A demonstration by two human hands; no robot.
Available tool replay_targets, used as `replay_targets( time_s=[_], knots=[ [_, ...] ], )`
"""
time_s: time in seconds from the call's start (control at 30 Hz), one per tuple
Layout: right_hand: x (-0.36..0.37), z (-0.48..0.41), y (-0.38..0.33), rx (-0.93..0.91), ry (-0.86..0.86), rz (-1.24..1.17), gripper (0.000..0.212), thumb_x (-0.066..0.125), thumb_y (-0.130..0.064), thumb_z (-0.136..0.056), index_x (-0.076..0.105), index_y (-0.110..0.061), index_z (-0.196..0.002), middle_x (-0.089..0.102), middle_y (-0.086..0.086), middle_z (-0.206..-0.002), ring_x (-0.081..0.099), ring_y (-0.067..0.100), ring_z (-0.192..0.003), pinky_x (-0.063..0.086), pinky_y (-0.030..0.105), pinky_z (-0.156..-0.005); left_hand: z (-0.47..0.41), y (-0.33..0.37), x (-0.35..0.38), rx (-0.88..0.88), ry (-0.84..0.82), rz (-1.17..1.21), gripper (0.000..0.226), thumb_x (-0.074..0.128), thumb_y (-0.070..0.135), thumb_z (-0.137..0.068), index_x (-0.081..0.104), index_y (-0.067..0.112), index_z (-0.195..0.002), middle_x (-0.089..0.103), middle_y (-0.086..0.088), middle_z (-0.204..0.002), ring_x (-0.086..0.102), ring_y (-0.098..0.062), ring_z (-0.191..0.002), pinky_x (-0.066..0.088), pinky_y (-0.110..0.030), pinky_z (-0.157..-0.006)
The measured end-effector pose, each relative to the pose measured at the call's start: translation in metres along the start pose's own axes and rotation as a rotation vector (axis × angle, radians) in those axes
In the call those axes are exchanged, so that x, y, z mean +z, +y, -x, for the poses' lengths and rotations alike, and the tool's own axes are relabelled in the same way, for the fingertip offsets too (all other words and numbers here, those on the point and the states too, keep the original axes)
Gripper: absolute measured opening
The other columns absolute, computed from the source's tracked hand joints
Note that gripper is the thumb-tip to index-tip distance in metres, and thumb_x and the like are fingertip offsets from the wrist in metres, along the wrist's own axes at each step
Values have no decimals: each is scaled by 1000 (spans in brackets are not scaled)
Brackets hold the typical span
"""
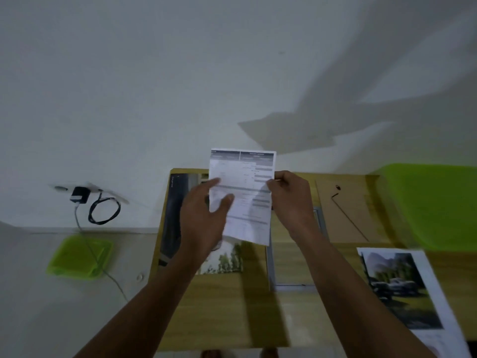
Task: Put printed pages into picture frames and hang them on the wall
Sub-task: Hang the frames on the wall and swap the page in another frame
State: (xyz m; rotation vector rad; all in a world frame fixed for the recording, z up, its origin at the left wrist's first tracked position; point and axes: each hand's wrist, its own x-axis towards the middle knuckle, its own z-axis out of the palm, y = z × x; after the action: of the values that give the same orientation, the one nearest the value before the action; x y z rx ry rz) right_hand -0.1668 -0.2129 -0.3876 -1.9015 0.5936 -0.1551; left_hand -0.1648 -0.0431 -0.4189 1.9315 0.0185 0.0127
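Bare forearms (144, 306) rise from the bottom edge over a pale wooden table (219, 319). Above it a white printed page (245, 177) with grey table bands is held upright in the air, near the wall. A silver-grey metal picture frame (294, 287) lies flat on the table just below it, with bare wood showing through its opening. The step in hand looks like bringing that sheet to the frame. It is best done with both side edges supported and the paper kept taut and uncreased, then lowered square to the corners.

The left hand (206, 220) lies spread against the sheet's left half, forefinger and thumb apart. As far as the blur lets one judge, it steadies rather than pinches. The right hand (291, 200) pinches the right edge, fingers curled. Further right rests a brown backing board (348, 215).
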Motion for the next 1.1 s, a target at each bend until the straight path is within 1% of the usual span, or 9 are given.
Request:
replay_targets(
  time_s=[0.1,0.17,0.3,0.47,0.6,0.7,0.8,0.97,1.1],
  knots=[
    [-34,4,22,79,-38,-69,21,53,-9,-95,72,-16,-92,71,7,-91,67,31,-88,57,49,-79,-6,-4,14,-340,-198,190,45,70,25,-88,55,26,-130,64,2,-125,63,-14,-109,54,-37,-90],
    [-54,5,42,127,-25,-99,20,53,-10,-95,71,-19,-98,72,3,-94,68,30,-91,58,49,-78,3,1,28,-411,-324,223,40,69,13,-88,58,23,-126,68,-2,-120,68,-16,-99,57,-34,-80],
    [-82,4,86,159,27,-89,19,57,-10,-96,62,-17,-113,68,-2,-101,65,12,-84,50,28,-66,29,1,64,-355,-352,120,47,72,4,-84,58,13,-127,68,-5,-113,66,-11,-90,54,-21,-65],
    [-98,-2,144,195,-25,59,23,62,-15,-95,58,-22,-117,69,-2,-101,66,16,-88,56,38,-78,54,-13,113,-200,-285,-131,68,77,7,-78,49,30,-136,63,7,-97,60,-1,-79,43,-12,-63],
    [-100,-8,174,160,-73,173,33,61,-9,-94,55,-17,-125,69,3,-112,60,13,-84,44,21,-65,65,-27,145,-93,-274,-279,68,78,5,-75,54,26,-135,63,6,-93,57,-9,-77,41,-20,-69],
    [-101,-17,187,135,-59,224,46,62,-8,-93,46,-15,-136,66,6,-118,60,16,-94,44,22,-74,64,-35,162,-42,-286,-461,62,77,13,-77,53,26,-133,50,8,-84,49,-13,-74,38,-25,-66],
    [-101,-21,197,35,-100,403,58,62,-15,-94,37,-17,-146,57,7,-128,57,24,-114,49,31,-86,63,-41,168,-41,-255,-683,59,76,24,-79,50,22,-132,53,-4,-106,56,-26,-98,47,-34,-73],
    [-110,-22,200,-187,-272,812,61,58,-33,-96,34,-16,-150,37,9,-151,34,28,-137,42,42,-106,61,-46,169,-39,-341,-788,73,69,41,-85,35,23,-147,32,-1,-152,34,-27,-137,41,-42,-101],
    [-112,-24,209,-292,-388,905,62,51,-44,-98,37,-14,-150,27,10,-159,20,28,-148,28,44,-118,59,-48,167,-26,-454,-853,75,67,43,-87,33,18,-150,21,0,-160,26,-24,-143,33,-41,-109]
  ],
)
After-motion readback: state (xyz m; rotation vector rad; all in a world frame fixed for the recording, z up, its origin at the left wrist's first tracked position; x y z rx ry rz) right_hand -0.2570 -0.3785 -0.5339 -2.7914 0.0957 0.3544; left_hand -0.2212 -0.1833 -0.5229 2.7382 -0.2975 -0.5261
